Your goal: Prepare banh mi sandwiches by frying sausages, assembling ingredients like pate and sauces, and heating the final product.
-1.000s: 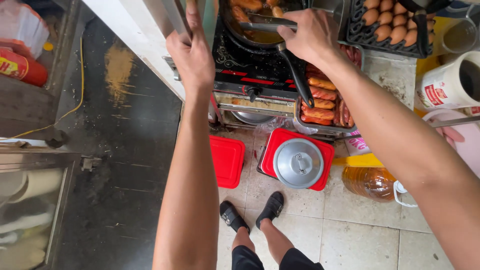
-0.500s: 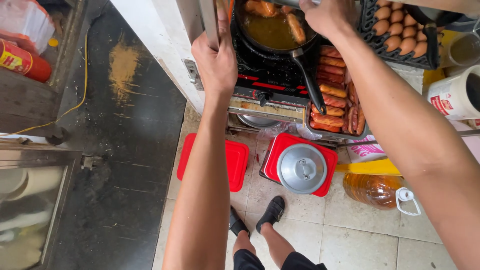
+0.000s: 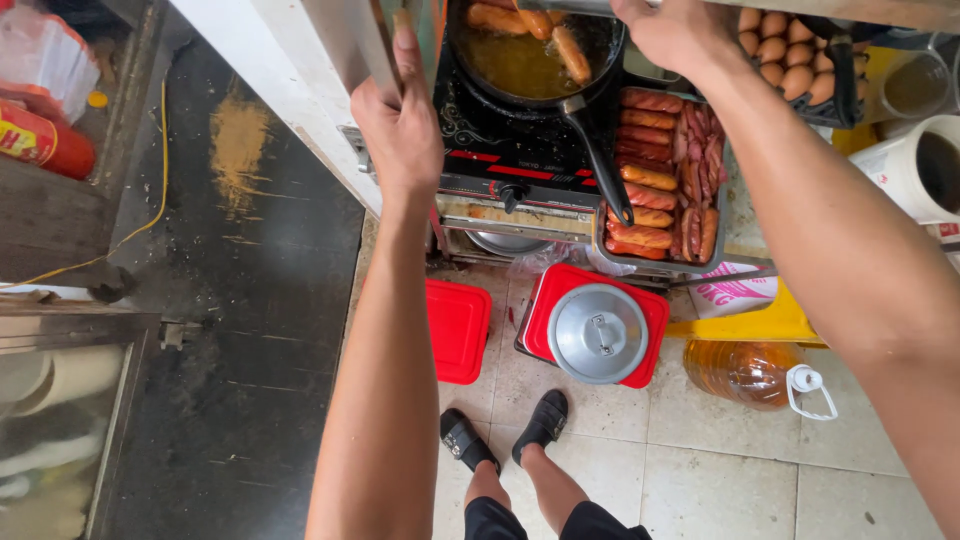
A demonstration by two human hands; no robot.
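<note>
At the far edge of the scene, the left hand [image 3: 400, 125] is curled shut around a thin upright bar [image 3: 377, 45] on the white cart frame [image 3: 280, 70], fingers wrapped over its far side and the thumb pointing up along it, so the bar runs straight through the closed grip. To the right and a little farther off, the right hand [image 3: 672, 30] reaches to the top border of the view above the frying pan [image 3: 530, 60]; its fingertips are cut off by the frame edge, so I cannot tell how far they are closed or whether they hold anything, though a pale flat surface [image 3: 575, 6] lies just beside them. Below that hand the pan sits on a black stove [image 3: 500, 140], holding oil and several browned sausages [image 3: 545, 30], with its dark handle [image 3: 605, 170] slanting toward the near right. Just right of the handle a metal tray [image 3: 665, 180] is packed with cooked sausages, and farther right a carton of brown eggs [image 3: 785, 50] rests near a white bucket [image 3: 915, 170]. On the tiled floor near the feet stand a red box [image 3: 458, 330], a second red box topped with a round metal lid [image 3: 598, 333], and a jug of amber oil [image 3: 745, 372].
</note>
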